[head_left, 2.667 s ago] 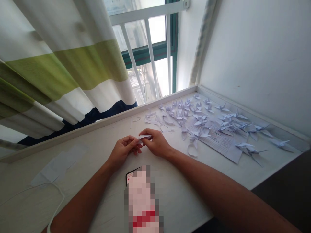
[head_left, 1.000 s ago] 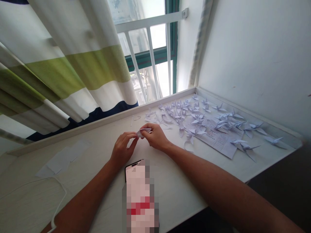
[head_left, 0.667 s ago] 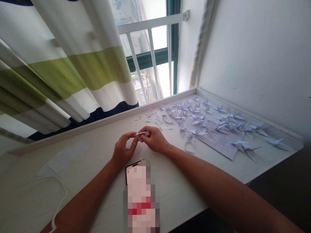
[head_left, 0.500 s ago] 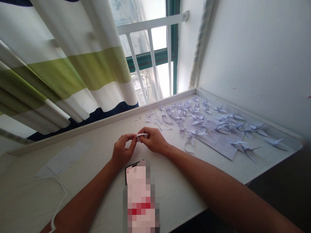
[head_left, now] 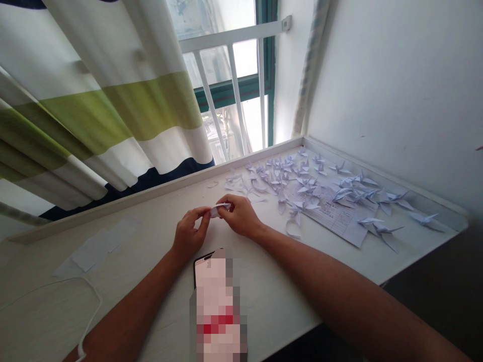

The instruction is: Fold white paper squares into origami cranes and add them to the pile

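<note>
My left hand (head_left: 187, 235) and my right hand (head_left: 239, 216) meet above the white table, their fingertips pinching a small folded piece of white paper (head_left: 216, 210) between them. Much of that paper is hidden by my fingers. To the right of my right hand, several pale lavender-white origami paper cranes (head_left: 307, 191) lie scattered, many of them on or around a printed paper sheet (head_left: 334, 216). A smartphone (head_left: 199, 269) lies below my hands, close to my left wrist, with most of it pixelated.
Paper scraps (head_left: 234, 183) lie beyond my hands. A white cable (head_left: 88, 319) and pale tape or paper strips (head_left: 94, 250) are on the table's left side. A raised ledge (head_left: 158, 191) runs along the table's far side, below a striped curtain (head_left: 113, 100) and barred window (head_left: 230, 70).
My hands have drawn closer, and the fingers of both now pinch the small paper. The camera view has levelled slightly since the oldest frame.
</note>
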Demonstrator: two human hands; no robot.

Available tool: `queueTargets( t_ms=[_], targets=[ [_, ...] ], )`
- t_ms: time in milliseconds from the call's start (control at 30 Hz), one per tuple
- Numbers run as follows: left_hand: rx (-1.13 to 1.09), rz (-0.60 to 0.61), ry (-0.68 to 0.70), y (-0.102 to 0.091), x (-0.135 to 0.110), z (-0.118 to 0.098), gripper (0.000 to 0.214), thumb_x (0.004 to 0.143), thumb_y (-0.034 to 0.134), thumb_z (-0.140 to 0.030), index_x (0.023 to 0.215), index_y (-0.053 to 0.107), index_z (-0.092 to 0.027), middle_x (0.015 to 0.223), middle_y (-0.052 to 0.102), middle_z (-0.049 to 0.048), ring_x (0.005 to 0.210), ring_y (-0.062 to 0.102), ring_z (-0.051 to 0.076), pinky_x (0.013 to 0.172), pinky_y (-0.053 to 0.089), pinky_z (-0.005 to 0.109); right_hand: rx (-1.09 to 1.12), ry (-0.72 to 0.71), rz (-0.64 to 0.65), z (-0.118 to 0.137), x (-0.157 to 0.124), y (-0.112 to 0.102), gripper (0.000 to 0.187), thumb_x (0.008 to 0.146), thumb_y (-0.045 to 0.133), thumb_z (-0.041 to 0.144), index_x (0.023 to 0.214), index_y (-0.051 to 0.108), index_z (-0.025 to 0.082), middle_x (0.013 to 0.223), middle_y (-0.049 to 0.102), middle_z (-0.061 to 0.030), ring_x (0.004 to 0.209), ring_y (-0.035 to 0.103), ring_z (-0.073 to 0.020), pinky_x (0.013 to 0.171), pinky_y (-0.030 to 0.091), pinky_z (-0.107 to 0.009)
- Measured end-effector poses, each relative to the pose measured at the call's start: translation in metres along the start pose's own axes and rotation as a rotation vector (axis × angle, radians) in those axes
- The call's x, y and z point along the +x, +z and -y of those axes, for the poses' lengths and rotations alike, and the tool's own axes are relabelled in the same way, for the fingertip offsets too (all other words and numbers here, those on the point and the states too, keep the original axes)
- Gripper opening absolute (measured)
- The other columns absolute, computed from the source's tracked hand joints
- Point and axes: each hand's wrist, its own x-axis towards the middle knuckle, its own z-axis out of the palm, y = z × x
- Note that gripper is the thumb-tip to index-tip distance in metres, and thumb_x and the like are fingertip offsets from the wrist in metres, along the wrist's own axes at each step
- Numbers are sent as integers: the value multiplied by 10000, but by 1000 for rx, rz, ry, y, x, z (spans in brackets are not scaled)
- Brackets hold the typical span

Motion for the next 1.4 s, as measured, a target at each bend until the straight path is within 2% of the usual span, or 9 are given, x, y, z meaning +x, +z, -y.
queueTargets(
  t_ms=[233, 400, 567, 800, 967, 1233, 1400],
  targets=[
    [-52, -9, -79, -3, 1, -2, 234, 986, 559, -322, 1059, 723, -172, 982, 790, 66, 874, 745, 198, 793, 573, 295, -3, -3, 10, 1, 0, -1, 150, 826, 638, 170, 897, 770, 164, 781, 744, -24, 699, 624, -140, 675, 451, -251],
    [-125, 28, -150, -5, 3, -1, 246, 964, 598, -364, 1033, 753, -185, 976, 799, 53, 877, 745, 201, 791, 572, 289, 4, -17, 72, 1, -1, 0, 151, 854, 636, 194, 921, 769, 170, 807, 750, -28, 710, 625, -143, 682, 460, -254],
    [-213, 59, -212, -5, 4, 0, 240, 917, 661, -405, 940, 768, -191, 918, 800, 54, 859, 743, 218, 816, 578, 326, 13, -53, 112, -1, -2, 1, 150, 863, 630, 199, 920, 768, 187, 828, 756, -22, 725, 645, -144, 695, 478, -253],
    [-315, 83, -323, -2, 0, 8, 295, 860, 743, -454, 1001, 770, -197, 1004, 794, 92, 945, 736, 253, 909, 573, 406, 61, -19, 165, 0, -2, -1, 124, 879, 645, 226, 944, 748, 204, 794, 740, -4, 641, 657, -128, 619, 482, -233],
    [-390, 74, -345, -3, 2, 10, 306, 831, 780, -446, 990, 766, -184, 988, 787, 91, 918, 736, 242, 872, 584, 381, 103, 32, 193, 1, -3, -1, 130, 881, 624, 192, 978, 709, 180, 859, 757, -15, 559, 651, -102, 605, 497, -234],
    [-431, 53, -356, -3, 5, 5, 297, 827, 786, -435, 966, 765, -174, 935, 790, 80, 875, 735, 225, 846, 587, 365, 16, -3, 175, 5, -4, -2, 157, 892, 640, 260, 987, 730, 173, 885, 756, -36, 707, 668, -139, 673, 499, -259],
    [-430, -11, -393, -4, 8, 2, 293, 812, 790, -438, 915, 758, -165, 852, 780, 69, 760, 727, 201, 749, 595, 336, 20, 30, 158, 8, -3, -5, 283, 998, 504, 336, 1010, 745, 190, 842, 740, -23, 692, 642, -133, 651, 472, -255]
  ],
)
